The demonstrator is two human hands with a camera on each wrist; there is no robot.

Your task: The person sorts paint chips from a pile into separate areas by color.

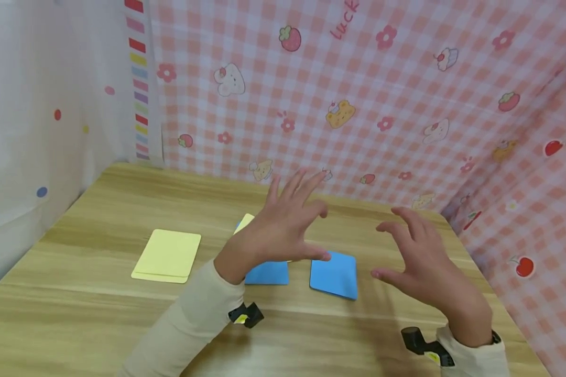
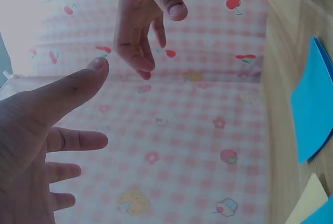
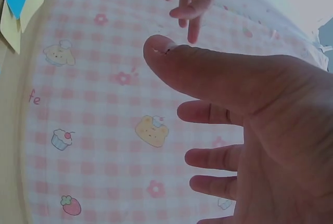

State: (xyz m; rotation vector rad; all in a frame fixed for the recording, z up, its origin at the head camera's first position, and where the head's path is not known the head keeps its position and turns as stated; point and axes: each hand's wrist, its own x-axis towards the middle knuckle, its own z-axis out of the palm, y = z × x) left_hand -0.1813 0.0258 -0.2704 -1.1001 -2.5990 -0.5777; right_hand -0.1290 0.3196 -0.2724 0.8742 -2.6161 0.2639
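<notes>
Above the middle of the table my left hand (image 1: 283, 225) hovers with its fingers spread, holding nothing. My right hand (image 1: 424, 256) is raised to the right, fingers loosely bent and apart from the thumb, also holding nothing. Between the hands lies a small stack of blue cards (image 1: 337, 277), with my left thumb over its upper edge in the head view; no touch can be made out. Partly hidden beneath my left hand are blue cards (image 1: 267, 273) and a yellow card (image 1: 246, 221), overlapping. Farther left, several yellow cards (image 1: 170, 254) lie in a slightly offset pile.
The cards lie on a wood-grain table (image 1: 89, 309). A pink checked cloth (image 1: 358, 68) hangs behind it and along the right side. White dotted cloth (image 1: 42, 120) covers the left. Each wrist wears a black camera mount (image 1: 246, 315).
</notes>
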